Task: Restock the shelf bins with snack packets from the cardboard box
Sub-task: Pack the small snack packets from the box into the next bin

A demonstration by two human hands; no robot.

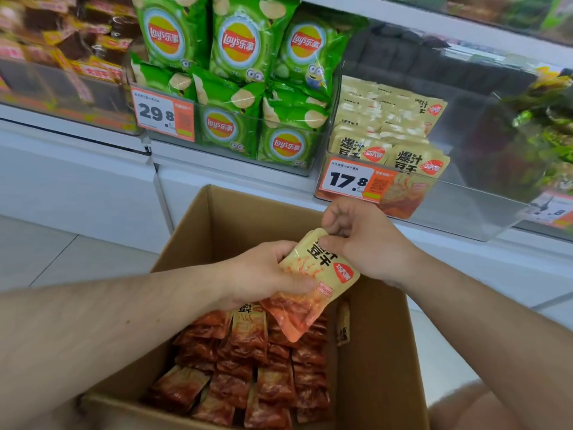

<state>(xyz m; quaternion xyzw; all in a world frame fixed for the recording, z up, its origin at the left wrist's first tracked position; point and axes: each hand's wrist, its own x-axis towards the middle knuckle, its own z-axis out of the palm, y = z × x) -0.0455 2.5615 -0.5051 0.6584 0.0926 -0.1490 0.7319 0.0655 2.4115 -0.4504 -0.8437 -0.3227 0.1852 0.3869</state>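
- Snack packet, a flat cream-and-orange plastic pouch with bold black lettering and a red round logo (313, 282), sits between my two hands, held in the air just above the open brown cardboard box (235, 212).
- My left hand (263, 274) grips the pouch's left edge, thumb across the front and fingers curled behind it; lower down, beneath that hand, more packets of the same kind stand in packed orange-red rows (248, 370) inside the box.
- My right hand (362, 240) pinches the pouch's top corner between thumb and bent fingers.
- To do this step well, I judge I should let one hand take the whole weight, lift the pouch clear of the box wall, and carry it up and to the right of my right hand.
- The target there looks to be the clear plastic shelf bin (465, 212) with the orange-and-white price tag reading 17.8 (350, 181), since matching cream pouches (387, 135) already lie in it.
- I would lay it flat with the lettering forward, as the others face; the film looks slick, so a firm pinch matters.
- Up and left of my left hand, a neighbouring bin holds green crisp bags with red-and-yellow logos (242, 72) behind a 29.8 tag (162, 113).
- White shelving (77, 181) runs behind the box, with pale floor tiles (46, 259) left of my left forearm.
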